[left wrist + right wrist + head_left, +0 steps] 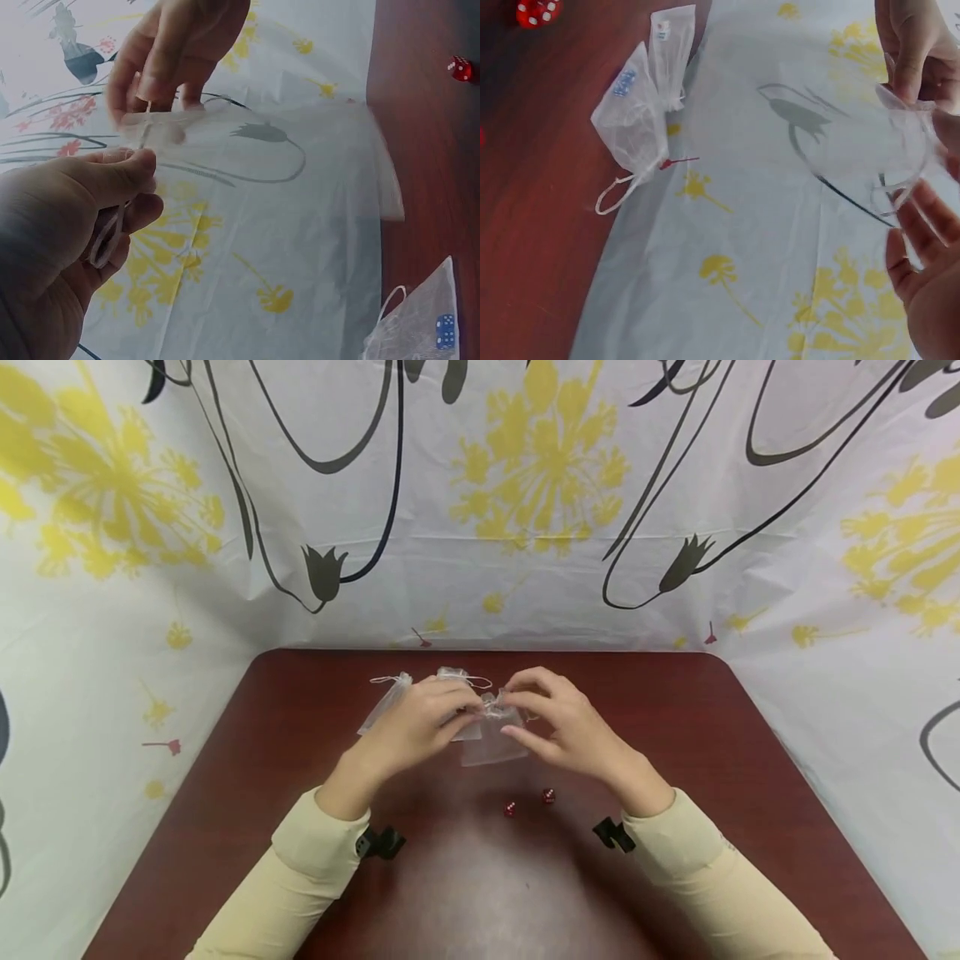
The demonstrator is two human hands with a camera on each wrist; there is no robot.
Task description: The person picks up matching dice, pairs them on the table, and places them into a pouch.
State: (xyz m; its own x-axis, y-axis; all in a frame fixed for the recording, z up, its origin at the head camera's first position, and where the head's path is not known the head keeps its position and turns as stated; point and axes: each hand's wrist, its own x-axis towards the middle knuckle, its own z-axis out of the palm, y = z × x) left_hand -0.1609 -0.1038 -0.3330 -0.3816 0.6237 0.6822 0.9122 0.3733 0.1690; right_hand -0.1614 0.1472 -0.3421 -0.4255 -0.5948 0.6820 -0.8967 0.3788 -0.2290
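Observation:
A sheer white drawstring pouch (495,745) hangs between my two hands, its mouth gathered at the top and its body looking see-through and flat. At the left of the mouth, my left hand (420,718) pinches the edge between thumb and fingers, and a loop of cord hangs by those fingers in the left wrist view. My right hand (564,722) holds the other side of the mouth by its fingertips, its other fingers spread apart. Two red dice (510,808) (549,795) lie on the table nearer to me than the pouch.
Behind my left hand, two more sheer pouches lie on the dark red table (300,735). One pouch (634,124) has a blue die (625,82) inside; the other pouch (673,64) holds a whitish die (663,30). A patterned white sheet (480,585) stands along the table's back and sides.

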